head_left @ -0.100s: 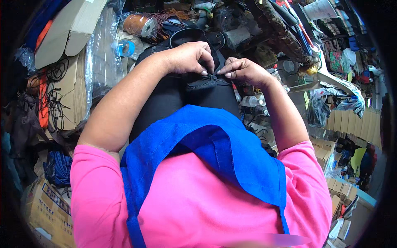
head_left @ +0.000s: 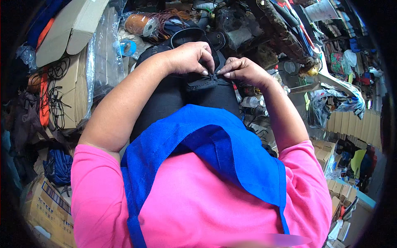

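- Evidently you rest the black shoe [head_left: 206, 84] on your lap, over the dark trousers [head_left: 173, 99], so both hands can meet above it close to your body; it lies just past the edge of the blue apron [head_left: 215, 144].
- Your left hand [head_left: 188, 56] arches over the shoe from the left, wrist bent, its grip pressed together on a thin dark lace or thread [head_left: 213, 76] at the shoe's upper.
- Your right hand [head_left: 244, 70] comes in from the right, knuckles up, thumb and forefinger pinching the same strand, the fingertips of the two hands nearly touching.
- Both forearms angle inward from your pink sleeves [head_left: 95, 165], elbows wide, which keeps the strand taut between the hands.
- Beyond the shoe lie a spool of brown cord [head_left: 140, 24] and cardboard boxes [head_left: 70, 29] among clutter.
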A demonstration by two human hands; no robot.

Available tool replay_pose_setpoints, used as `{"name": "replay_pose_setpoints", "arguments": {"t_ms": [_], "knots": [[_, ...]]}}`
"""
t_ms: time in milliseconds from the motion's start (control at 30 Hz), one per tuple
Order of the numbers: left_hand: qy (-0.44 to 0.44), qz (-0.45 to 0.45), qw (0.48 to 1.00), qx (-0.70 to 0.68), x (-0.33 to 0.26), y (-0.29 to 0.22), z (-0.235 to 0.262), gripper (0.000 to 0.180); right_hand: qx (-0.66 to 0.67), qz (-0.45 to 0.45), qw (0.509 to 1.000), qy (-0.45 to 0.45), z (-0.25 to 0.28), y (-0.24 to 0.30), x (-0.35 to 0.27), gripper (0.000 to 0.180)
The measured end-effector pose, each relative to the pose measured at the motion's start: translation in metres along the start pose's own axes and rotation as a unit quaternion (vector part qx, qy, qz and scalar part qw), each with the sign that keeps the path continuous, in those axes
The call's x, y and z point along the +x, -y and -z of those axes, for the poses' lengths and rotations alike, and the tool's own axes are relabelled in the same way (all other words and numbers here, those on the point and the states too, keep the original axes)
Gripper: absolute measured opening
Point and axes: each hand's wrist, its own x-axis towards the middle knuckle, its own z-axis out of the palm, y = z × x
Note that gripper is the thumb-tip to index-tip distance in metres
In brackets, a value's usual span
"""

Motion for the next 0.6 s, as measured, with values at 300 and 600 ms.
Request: {"name": "replay_pose_setpoints", "arguments": {"t_ms": [300,600], "knots": [[-0.309,0.055,0.892,0.325,-0.056,-0.034,-0.026,0.049,-0.196,0.055,0.963,-0.179,-0.035,0.021,-0.01,0.015],[-0.301,0.206,0.888,-0.28,-0.134,-0.072,0.003,0.013,-0.308,0.127,0.922,-0.196,-0.052,0.017,-0.022,0.026]]}}
